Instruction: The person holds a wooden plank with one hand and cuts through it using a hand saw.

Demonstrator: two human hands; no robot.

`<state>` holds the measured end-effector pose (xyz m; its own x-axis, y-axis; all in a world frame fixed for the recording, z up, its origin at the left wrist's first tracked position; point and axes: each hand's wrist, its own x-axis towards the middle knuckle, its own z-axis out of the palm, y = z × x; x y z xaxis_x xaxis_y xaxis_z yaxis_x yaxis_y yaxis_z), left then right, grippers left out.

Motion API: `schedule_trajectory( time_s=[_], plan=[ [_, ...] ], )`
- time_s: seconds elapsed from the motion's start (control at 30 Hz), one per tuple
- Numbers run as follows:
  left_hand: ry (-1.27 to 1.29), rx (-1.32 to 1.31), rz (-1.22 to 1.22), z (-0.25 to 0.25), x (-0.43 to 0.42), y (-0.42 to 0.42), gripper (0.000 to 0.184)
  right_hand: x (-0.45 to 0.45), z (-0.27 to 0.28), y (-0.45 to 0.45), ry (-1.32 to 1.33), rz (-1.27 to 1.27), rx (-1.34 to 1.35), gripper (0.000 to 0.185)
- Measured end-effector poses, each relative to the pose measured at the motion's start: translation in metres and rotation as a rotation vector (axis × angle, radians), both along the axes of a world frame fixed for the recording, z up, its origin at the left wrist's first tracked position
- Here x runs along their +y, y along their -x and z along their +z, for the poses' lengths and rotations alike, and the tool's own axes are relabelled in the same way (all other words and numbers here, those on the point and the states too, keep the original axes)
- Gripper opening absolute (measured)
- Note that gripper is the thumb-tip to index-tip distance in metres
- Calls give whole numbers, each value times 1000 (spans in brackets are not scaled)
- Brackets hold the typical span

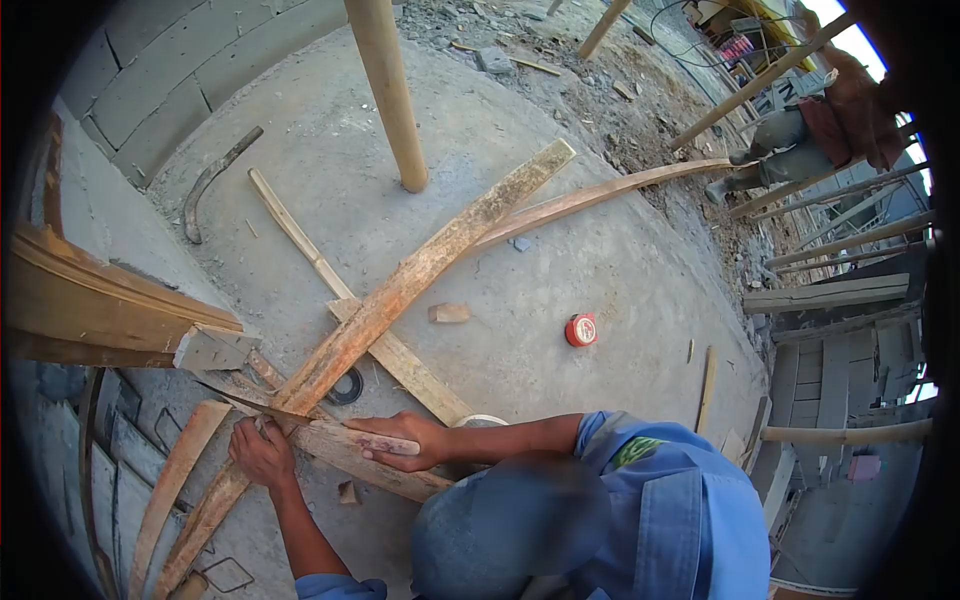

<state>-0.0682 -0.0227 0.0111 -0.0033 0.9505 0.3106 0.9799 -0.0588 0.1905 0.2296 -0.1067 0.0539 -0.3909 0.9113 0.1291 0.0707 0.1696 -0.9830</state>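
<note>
My right hand (405, 442) is closed around the wooden handle (385, 443) of a tool. Its thin dark blade (245, 402) points left across the lumber. My left hand (264, 452) is closed beside the blade, low on the left; what its fingers grip is hidden. Ahead of both hands, a long rough plank (430, 262) slants up to the right, over a thinner light board (415, 375). Below the blade, a curved plank (205, 510) runs down to the left. A dark ring-shaped object (346, 386) lies near the crossing boards.
A red tape measure (581, 329) and a small wood block (449, 313) rest on the concrete floor (520, 370). An upright pole (390, 100) stands ahead. Thick timber (110, 300) juts in at left. Another person (825, 130) stands upper right among poles.
</note>
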Motion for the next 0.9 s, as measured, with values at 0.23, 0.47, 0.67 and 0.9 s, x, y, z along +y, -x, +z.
schedule_trajectory(
  time_s=[0.23, 0.47, 0.67, 0.9],
  plan=[
    [-6, -75, -29, 6, -2, -1, 39, 24, -7, 25, -66, 86, -126, 69],
    [6, -89, -22, 11, -3, -2, 38, 22, 14, 34, 45, 86, -180, 64],
    [0, -99, -39, 13, -4, 2, 33, 17, 39, 44, 107, 29, -246, 65],
    [29, -61, -109, 15, -10, 9, 39, 17, 53, 56, 15, -2, -353, 64]
  ],
)
